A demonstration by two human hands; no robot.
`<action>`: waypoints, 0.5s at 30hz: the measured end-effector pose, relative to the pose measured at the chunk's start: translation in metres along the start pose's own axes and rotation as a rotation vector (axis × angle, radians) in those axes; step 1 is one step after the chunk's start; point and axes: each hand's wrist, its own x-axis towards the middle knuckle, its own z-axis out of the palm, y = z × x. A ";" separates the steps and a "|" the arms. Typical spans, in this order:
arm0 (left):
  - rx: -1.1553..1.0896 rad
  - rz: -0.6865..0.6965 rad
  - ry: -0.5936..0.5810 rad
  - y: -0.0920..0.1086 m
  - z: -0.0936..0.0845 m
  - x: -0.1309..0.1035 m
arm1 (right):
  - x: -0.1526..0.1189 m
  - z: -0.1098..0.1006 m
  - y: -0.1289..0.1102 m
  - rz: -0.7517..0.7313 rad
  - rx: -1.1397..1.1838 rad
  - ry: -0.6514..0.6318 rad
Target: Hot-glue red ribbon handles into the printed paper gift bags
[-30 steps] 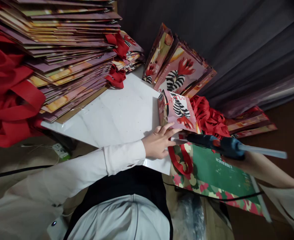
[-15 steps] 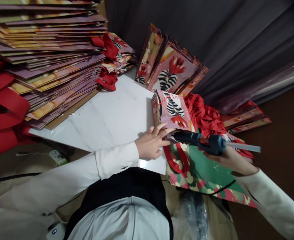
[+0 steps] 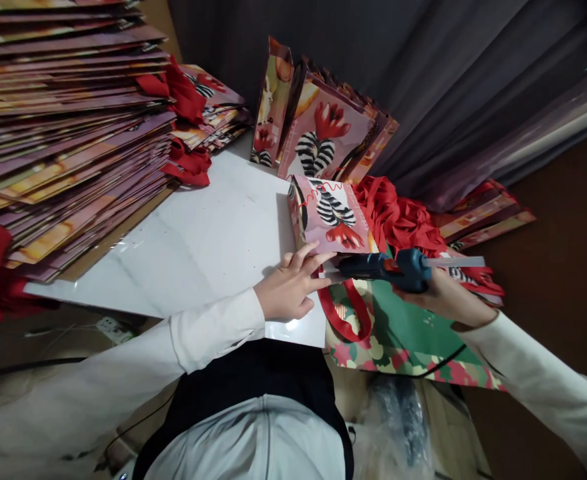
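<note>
A pink paper gift bag [image 3: 336, 227] with a red flower and striped hands lies on the white marbled tabletop, its near edge toward me. My left hand [image 3: 288, 287] rests at that edge with its fingers spread, the fingertips touching the bag. My right hand [image 3: 448, 297] is wrapped round a dark blue glue gun [image 3: 408, 270], partly hidden behind it. A pale glue stick [image 3: 458, 262] sticks out of the gun's back end. The nozzle points left, close to my left fingertips and the bag's edge; whether it touches the bag I cannot tell.
A tall stack of folded bags [image 3: 73, 147] fills the left. Several upright bags [image 3: 318, 127] stand at the back before a dark curtain [image 3: 423, 80]. Red ribbon [image 3: 398, 213] is heaped right of the bag. A green patterned bag [image 3: 413, 327] with a red handle lies below the glue gun.
The view has shifted a little, so everything sits further left. My left hand stays at the bag's edge, and the glue gun stays in my right hand, its nozzle still by the left fingertips.
</note>
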 end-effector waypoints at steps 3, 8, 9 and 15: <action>0.006 0.000 0.000 0.000 0.000 0.000 | -0.002 0.000 0.002 0.004 -0.027 0.016; 0.005 -0.012 -0.013 0.000 -0.002 0.000 | -0.010 0.002 0.002 0.046 0.135 0.038; -0.001 -0.014 -0.017 0.000 -0.003 0.001 | -0.014 0.003 0.002 0.075 0.207 0.029; -0.007 -0.012 -0.022 0.000 -0.002 0.001 | -0.031 0.006 0.000 0.121 0.425 0.027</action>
